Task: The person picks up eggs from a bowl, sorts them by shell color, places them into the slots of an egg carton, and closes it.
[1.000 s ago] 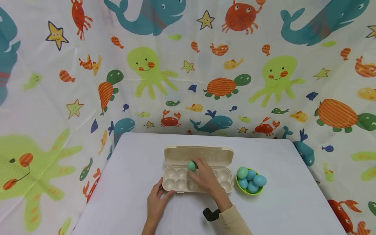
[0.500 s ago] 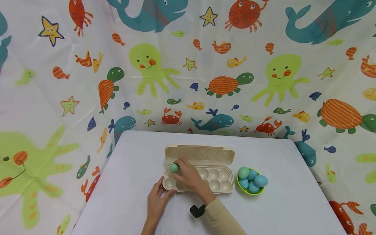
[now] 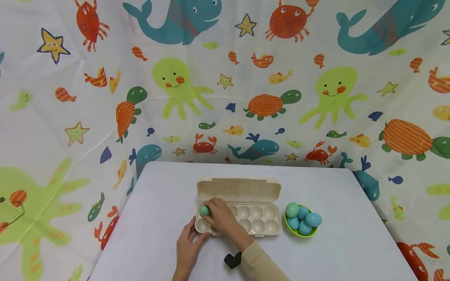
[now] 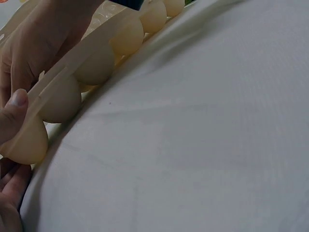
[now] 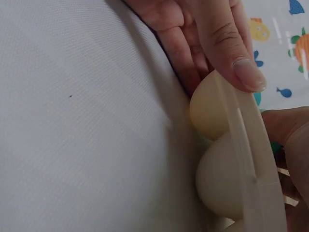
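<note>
Green egg (image 3: 204,210) at the far-left corner of an opened carton (image 3: 258,225), which lies on a white-covered table (image 3: 165,195) nearer its far edge than the lower border of the head view. The right hand (image 3: 222,216) pinches the egg between thumb and fingers. The left hand (image 3: 187,248) grips the carton's near-left corner; both wrist views show its thumb (image 5: 248,75) on the rim and its fingers beneath. The lid (image 3: 239,189) stands raised along the carton's far side. Relative to one second earlier, the egg has travelled leftward from above the carton's inner cups and is now lower, while the left hand has kept its place. This suggests that transport is over and seating has begun; whether the egg touches the cup floor cannot be told. Toward the table's right edge, just beside the carton, a lime-green bowl (image 3: 289,232) holds one green and four blue eggs (image 3: 313,219).
</note>
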Demonstrator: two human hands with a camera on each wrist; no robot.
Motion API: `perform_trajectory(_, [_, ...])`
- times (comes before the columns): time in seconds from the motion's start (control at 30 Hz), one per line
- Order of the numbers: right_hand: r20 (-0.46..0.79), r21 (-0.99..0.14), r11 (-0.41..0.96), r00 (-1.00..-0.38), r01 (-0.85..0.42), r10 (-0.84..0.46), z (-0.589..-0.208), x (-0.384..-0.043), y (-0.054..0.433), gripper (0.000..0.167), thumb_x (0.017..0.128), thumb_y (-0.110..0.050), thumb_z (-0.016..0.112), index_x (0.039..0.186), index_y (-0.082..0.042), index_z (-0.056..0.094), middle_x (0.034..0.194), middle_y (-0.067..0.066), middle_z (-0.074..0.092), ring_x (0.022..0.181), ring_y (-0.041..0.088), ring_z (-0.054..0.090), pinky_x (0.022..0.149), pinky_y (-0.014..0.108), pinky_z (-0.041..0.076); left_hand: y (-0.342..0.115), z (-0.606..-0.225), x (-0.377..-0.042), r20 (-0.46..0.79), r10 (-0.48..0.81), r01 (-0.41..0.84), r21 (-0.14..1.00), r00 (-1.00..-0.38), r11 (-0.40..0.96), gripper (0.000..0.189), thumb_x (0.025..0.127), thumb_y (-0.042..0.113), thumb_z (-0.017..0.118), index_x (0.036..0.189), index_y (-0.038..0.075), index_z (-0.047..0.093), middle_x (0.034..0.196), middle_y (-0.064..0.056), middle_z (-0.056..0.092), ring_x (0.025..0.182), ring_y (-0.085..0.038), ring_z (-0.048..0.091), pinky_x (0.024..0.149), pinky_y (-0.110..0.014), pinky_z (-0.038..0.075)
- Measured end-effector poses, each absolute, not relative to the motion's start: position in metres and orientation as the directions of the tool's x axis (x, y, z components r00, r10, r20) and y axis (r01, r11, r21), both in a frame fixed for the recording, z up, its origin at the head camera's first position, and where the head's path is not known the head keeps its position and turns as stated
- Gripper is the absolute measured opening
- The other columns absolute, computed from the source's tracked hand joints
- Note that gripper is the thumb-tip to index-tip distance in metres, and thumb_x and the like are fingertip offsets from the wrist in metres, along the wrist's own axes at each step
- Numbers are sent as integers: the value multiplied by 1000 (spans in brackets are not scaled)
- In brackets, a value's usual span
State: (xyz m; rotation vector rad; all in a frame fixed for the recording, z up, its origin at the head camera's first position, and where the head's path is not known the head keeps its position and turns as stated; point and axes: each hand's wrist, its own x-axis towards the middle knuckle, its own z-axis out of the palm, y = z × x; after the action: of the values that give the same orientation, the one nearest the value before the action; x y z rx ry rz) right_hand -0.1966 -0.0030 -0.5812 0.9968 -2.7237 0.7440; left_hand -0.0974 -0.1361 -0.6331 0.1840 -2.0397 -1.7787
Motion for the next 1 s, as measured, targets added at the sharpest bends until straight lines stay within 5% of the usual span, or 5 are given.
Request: perform_trajectory(1.0, [345,-326,718,-784,-615,-516,-582,-188,2,45,86,-34,78,125,-18,62,113,0,64,101,17,62,87,31,57,-136,-634,-96,152,-387,107,985,-909,136,76,72,5,89,139,-4,55,128,-22,63,106,-7,67,90,-9,56])
